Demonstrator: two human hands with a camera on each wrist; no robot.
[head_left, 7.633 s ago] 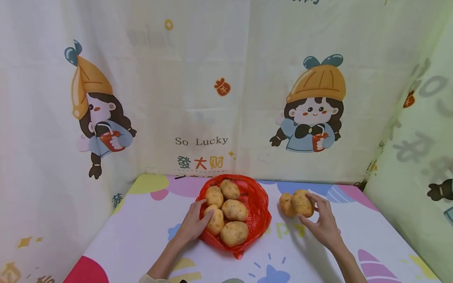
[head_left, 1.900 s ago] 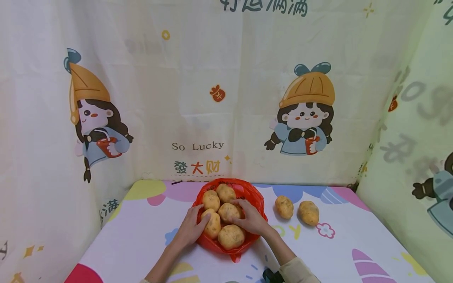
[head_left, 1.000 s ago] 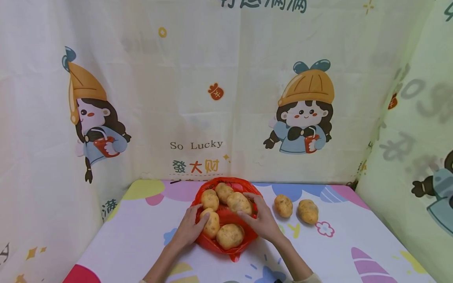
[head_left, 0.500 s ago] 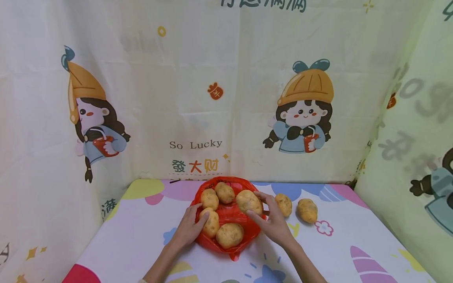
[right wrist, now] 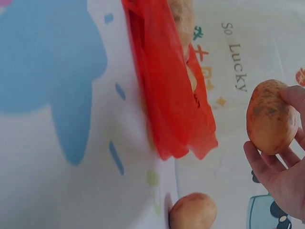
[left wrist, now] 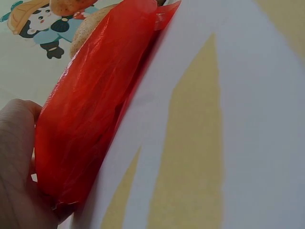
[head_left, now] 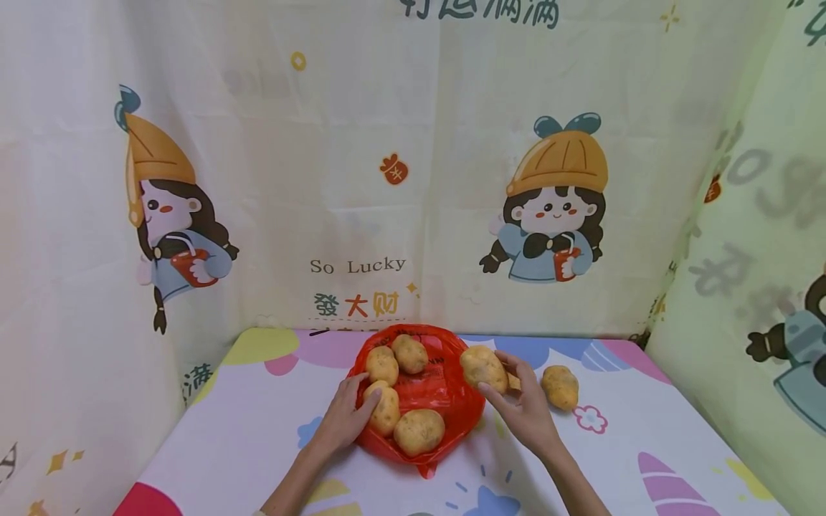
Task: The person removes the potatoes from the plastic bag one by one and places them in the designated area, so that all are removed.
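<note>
A red plastic bag (head_left: 461,416), its mouth spread wide, stands on the table with several potatoes in it, among them one potato (head_left: 419,431) at the near side. My left hand (head_left: 345,416) grips the bag's left rim, thumb over the edge beside a potato (head_left: 386,408). Beyond the bag's right rim, my right hand (head_left: 529,412) holds a potato (head_left: 482,368) between thumb and fingers, raised above the table. The right wrist view shows this held potato (right wrist: 270,117) clear of the bag.
To the right, a loose potato (head_left: 560,387) lies on the patterned tablecloth (head_left: 619,444). Another potato (head_left: 514,382) is mostly hidden behind my right hand. A printed cloth backdrop (head_left: 439,215) rises behind the table and along both sides.
My right hand has lifted the middle potato out of the bag and carried it right, past the rim. Earlier, it set down other potatoes at the right. The left hand stays on the bag.
</note>
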